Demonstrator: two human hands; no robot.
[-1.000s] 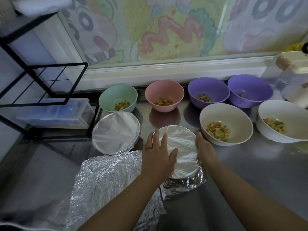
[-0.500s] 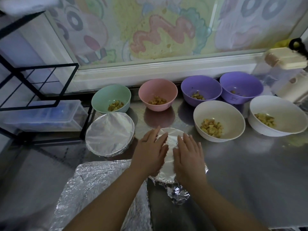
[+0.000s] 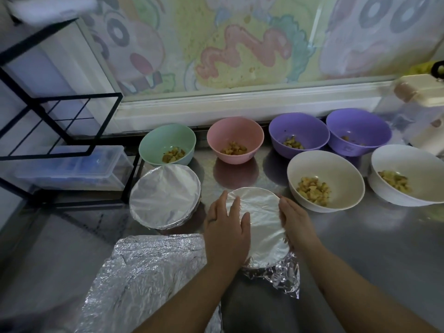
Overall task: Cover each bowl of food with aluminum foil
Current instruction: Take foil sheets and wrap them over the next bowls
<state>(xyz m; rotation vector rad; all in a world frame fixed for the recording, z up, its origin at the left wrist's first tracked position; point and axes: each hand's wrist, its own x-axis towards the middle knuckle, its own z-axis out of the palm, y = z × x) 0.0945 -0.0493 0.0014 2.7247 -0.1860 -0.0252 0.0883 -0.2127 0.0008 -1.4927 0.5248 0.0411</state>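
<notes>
Two flat hands press one foil-covered bowl point(image 3: 263, 219) on the bench point(image 3: 360, 251): left hand point(image 3: 225, 227) spread on top, right hand point(image 3: 296, 221) against its side, fingers uncurled. The foil point(image 3: 284, 276) looks thin, light and tear-prone, best taken at its loose edge.

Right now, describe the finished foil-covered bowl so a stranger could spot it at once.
Start at the black wire rack on the left. Beside its foot, in front of the green bowl, sits the covered bowl; unlike the other foil-topped bowl, it has no loose foil trailing.
</notes>
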